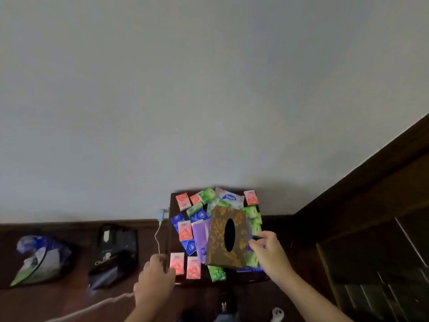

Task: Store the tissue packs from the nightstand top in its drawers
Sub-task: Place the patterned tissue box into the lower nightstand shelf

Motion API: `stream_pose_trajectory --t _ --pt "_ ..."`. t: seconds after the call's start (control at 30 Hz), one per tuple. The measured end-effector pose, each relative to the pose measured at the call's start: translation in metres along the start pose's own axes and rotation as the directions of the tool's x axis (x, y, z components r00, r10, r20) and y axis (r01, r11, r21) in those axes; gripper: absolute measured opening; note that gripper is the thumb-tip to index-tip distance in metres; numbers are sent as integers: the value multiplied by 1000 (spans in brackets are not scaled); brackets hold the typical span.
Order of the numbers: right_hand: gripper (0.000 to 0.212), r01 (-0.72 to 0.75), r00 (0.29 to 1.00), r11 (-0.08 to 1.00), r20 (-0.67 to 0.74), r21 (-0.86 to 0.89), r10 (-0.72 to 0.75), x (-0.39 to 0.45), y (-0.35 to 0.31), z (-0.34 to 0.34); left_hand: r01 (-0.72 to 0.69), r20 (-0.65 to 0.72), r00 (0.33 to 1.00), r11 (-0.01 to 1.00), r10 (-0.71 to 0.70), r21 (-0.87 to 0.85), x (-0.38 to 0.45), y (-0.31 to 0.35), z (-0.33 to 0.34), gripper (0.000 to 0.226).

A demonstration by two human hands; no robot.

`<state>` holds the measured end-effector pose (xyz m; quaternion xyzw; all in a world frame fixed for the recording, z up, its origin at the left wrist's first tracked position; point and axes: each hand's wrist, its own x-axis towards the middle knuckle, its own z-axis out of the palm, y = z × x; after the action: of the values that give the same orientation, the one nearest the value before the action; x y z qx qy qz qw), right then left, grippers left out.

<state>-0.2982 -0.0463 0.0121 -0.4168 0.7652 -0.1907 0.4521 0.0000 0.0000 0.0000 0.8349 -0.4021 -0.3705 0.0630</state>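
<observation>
Brown tissue box (228,239) covers scattered packs (185,230); hands apart, fingers curled, grip unclear.

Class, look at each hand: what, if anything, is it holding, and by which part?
The left hand grips the dark wooden nightstand at its front-left corner. The right hand reaches the brown patterned tissue box; whether it grips cannot be told.

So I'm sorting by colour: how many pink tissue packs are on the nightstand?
6 visible: back-left, beside it, back-right, left-middle, two at the front. The tissue box may hide more.
</observation>
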Motion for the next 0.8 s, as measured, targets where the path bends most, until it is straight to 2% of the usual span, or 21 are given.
stream_pose_trajectory --t 0.07,0.1,0.2,0.27,0.37,0.43,0.57,0.8 --pt "26 -42 997 995 65 -89 48 26 3 17 -97 13 995 994 97 43 8 25 17 36" --pt "27 -83 991 989 93 -122 94 37 3 25 -140 38 989 990 140 0 11 37 24 36" --pt "51 -265 954 955 107 -136 280 62 6 49 -192 101 975 979 198 -69 20 67 48 40" --pt "68 -297 942 934 99 -200 321 75 11 57 -202 122 970 976 212 -88 27 79 61 43" --pt "78 -299 933 905 108 -304 344 90 18 68 -191 169 962 972 213 -138 34 89 78 46" --pt "76 -295 929 892 114 -342 351 95 22 74 -161 214 957 971 198 -179 37 91 85 51" --pt "42 -221 948 855 103 -470 301 102 24 76 -96 265 951 965 161 -244 42 92 90 63" --pt "33 -147 978 853 54 -501 201 92 9 60 -77 297 942 959 160 -272 38 102 80 84"
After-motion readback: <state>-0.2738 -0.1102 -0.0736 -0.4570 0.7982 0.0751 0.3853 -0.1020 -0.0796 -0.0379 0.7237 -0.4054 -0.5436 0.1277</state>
